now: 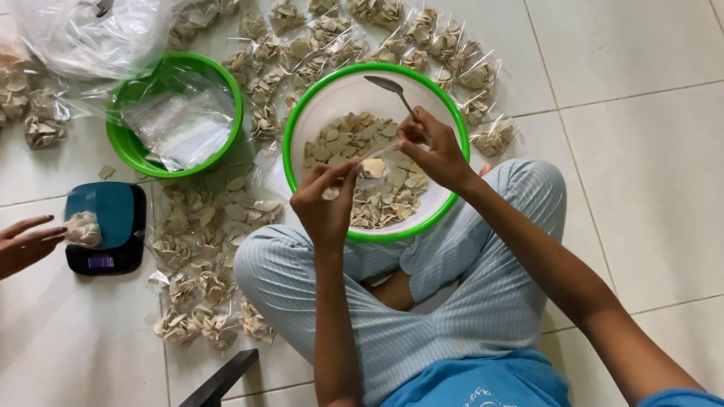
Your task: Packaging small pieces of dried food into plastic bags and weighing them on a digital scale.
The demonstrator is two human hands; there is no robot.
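The left hand [326, 202] pinched a small clear bag [372, 167] of pale chips over the green-rimmed bowl [302, 124], fingers pressed together on its mouth. The right hand [431, 151] gripped a metal spoon [394, 90], its bowl pointing toward eleven o'clock. At nine o'clock, another person's hand [26, 241] touched a filled bag [83, 228] on the scale [113, 207].

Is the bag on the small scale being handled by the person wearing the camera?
No: another person's hand touches the filled bag on the scale.
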